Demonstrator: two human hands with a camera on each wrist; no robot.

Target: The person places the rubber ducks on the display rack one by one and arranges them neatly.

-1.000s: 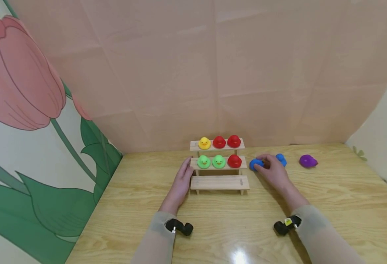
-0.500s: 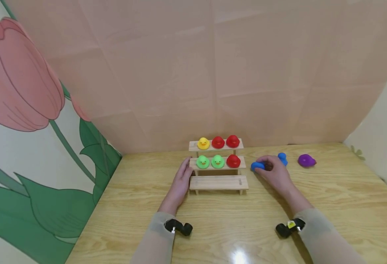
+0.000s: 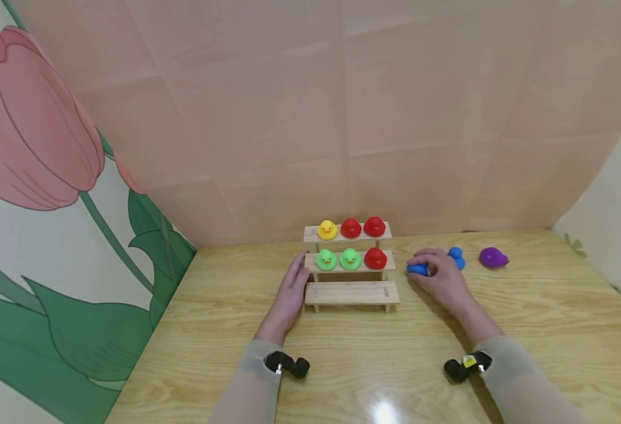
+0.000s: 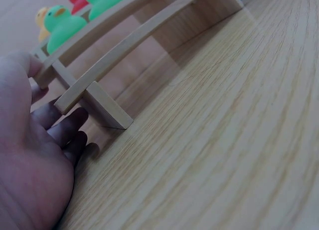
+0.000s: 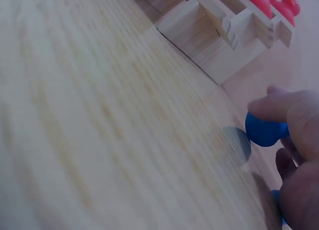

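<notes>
The blue toy [image 3: 417,269] is in the right hand [image 3: 442,280], just to the right of the wooden stand [image 3: 351,292] and about level with its middle shelf. What shows of the toy seems to run sideways, with one rounded end toward the stand; the other end is hidden by the fingers. So the stand lies to the left of this hand, and the right hand is the nearer one to the toy. Its thumb and fingers are bent and pinch the toy between them, the gap just wide enough for it; whether the toy touches the table [image 3: 342,359] cannot be told for sure. The left hand [image 3: 291,285] is at the opposite end of the stand, its thumb and a finger pinching the end of the middle shelf, the other fingers loosely curved near the lower shelf's end. On the top shelf a yellow duck [image 3: 327,230] sits left of two red ducks [image 3: 351,228]; on the middle shelf two green ducks [image 3: 326,259] sit left of a single red one. Beyond the right hand lie another blue toy [image 3: 456,259], near its knuckles, and, farther right, a purple toy [image 3: 493,258].
</notes>
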